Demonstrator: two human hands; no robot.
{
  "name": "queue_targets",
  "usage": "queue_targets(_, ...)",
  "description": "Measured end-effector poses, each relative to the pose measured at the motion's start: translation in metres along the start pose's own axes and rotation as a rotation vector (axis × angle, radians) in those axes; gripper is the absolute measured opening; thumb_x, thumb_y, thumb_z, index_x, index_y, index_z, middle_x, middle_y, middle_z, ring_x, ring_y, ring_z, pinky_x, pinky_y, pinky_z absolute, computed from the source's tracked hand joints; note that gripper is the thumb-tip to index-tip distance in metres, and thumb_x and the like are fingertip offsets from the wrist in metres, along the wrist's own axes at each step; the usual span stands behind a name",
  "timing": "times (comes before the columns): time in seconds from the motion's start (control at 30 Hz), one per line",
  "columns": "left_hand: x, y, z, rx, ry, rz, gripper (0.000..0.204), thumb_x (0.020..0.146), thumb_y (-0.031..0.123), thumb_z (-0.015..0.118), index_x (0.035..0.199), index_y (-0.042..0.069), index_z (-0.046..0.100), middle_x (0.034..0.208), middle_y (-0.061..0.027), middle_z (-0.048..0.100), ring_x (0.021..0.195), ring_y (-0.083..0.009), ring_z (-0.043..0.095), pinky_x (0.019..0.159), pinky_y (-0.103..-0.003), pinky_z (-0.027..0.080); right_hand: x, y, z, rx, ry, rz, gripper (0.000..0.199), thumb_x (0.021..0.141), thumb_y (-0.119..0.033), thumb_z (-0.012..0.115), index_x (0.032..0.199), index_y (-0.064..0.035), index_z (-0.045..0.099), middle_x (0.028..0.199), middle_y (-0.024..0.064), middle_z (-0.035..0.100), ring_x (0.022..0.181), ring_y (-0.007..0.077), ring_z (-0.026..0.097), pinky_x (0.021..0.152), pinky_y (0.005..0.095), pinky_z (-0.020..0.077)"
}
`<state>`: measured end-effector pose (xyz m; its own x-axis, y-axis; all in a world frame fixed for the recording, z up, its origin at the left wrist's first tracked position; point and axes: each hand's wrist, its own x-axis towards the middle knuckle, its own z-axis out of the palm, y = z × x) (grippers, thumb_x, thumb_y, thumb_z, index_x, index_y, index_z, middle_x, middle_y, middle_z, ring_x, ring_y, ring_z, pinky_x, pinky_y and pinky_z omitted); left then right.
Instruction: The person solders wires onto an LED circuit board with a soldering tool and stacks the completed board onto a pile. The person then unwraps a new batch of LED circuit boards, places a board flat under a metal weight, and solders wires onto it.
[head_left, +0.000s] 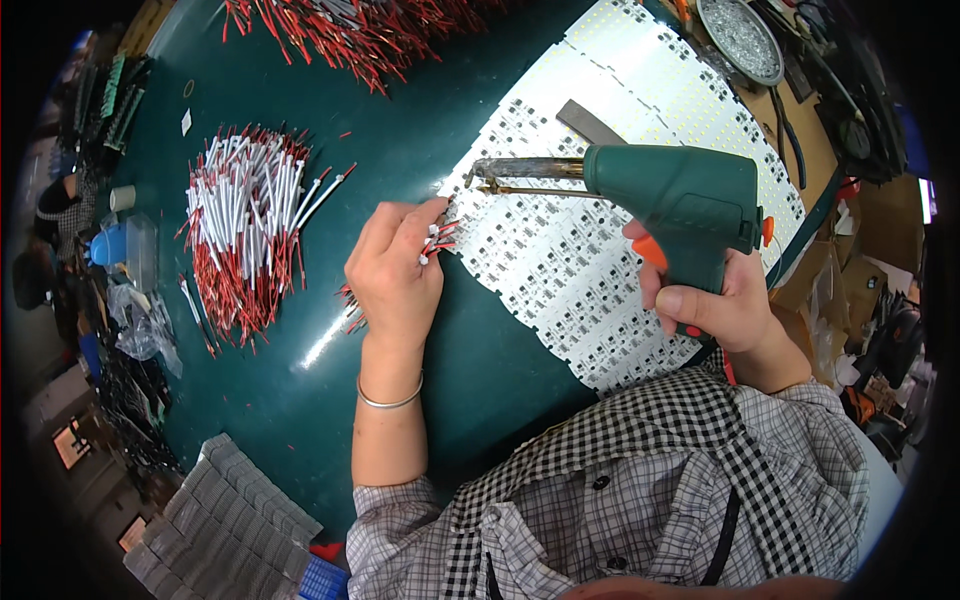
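Observation:
My right hand (pixel 735 305) is wrapped round the grip of a green soldering gun (pixel 670 185) with an orange trigger. Its long, darkened tip points left over a sheet of white circuit boards (pixel 560 260) covered in small black parts. Near that tip, at the sheet's left edge, my left hand (pixel 393 270) is closed on a few short red-and-white wires (pixel 436 242). More of their ends stick out below the palm by the wrist. Whether a wire touches a board is hidden by my fingers.
Left of my hand lies a large heap of white-and-red wires (pixel 245 210), with another wire heap (pixel 360 35) at the far edge. A flat metal bar (pixel 590 124) rests on the boards. Far right are a round metal dish (pixel 740 40) and pliers (pixel 789 140). Grey stacked pieces (pixel 220 515) sit near left.

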<state>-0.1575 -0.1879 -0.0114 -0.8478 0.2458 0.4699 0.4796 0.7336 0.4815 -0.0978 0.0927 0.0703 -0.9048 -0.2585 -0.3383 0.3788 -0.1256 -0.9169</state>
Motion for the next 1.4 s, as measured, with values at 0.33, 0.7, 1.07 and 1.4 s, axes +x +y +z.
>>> queue_targets(0.33,0.0,0.003,-0.002,0.128,-0.059,0.11,0.041,0.058,-0.016,0.058,0.091,0.007,0.069,0.079,-0.0069,0.065,0.066,-0.0214,0.063,0.055,-0.031,0.049,0.003,0.007,0.002,0.03,-0.03,-0.003,0.046,0.083,0.0,0.065,0.127,0.0017,0.048,0.085,0.0066,0.061,0.06,0.0078,0.054,0.052,0.0219,0.0464)
queue_targets(0.7,0.002,0.004,0.0,0.077,-0.029,0.099,0.04,0.057,-0.013,0.06,0.091,0.006,0.067,0.08,-0.0067,0.062,0.07,-0.0231,0.062,0.057,-0.034,0.05,0.008,0.011,0.005,0.013,-0.005,-0.005,0.045,0.083,0.0,0.066,0.125,0.002,0.051,0.086,0.0067,0.061,0.06,0.0083,0.055,0.052,0.0217,0.0485)
queue_targets(1.07,0.001,0.004,-0.002,0.113,-0.046,0.1,0.043,0.057,-0.013,0.06,0.093,0.007,0.069,0.076,-0.0054,0.061,0.069,-0.0221,0.061,0.057,-0.034,0.05,0.01,0.013,0.004,-0.006,-0.033,-0.046,0.044,0.083,0.001,0.066,0.124,0.0016,0.051,0.084,0.0062,0.061,0.059,0.0075,0.055,0.051,0.0215,0.0475)
queue_targets(1.4,0.002,0.003,-0.001,0.068,-0.061,0.107,0.041,0.058,-0.014,0.06,0.093,0.006,0.068,0.077,-0.0066,0.061,0.07,-0.0233,0.062,0.058,-0.034,0.05,0.008,0.018,0.006,0.007,0.011,-0.009,0.042,0.082,0.0,0.068,0.12,0.0004,0.051,0.087,0.0065,0.063,0.061,0.0079,0.057,0.052,0.0215,0.0486)
